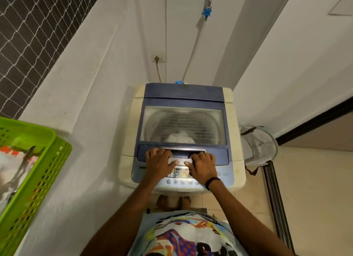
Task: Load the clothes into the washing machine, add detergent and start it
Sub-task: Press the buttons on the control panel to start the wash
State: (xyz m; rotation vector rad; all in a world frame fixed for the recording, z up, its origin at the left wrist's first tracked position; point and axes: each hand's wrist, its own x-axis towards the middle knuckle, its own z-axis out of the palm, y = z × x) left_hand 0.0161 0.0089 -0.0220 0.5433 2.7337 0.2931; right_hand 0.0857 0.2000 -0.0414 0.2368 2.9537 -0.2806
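White walls [95, 83] close round the washing machine [232, 122] before you, lid [183, 103] down; pale clothes [180, 138] show only dimly through its window [183, 120]. Your left hand [159, 163] and right hand [203, 166] both grip the lid handle [183, 150], fingertips hidden in its recess

The washing machine [183, 92] was blue and cream. The basket [47, 169] was bright green. The shirt [181, 234] had red, blue and yellow shapes.

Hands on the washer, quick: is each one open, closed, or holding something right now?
Left hand: closed, fingers curled on the washing machine lid handle.
Right hand: closed, gripping the same handle.
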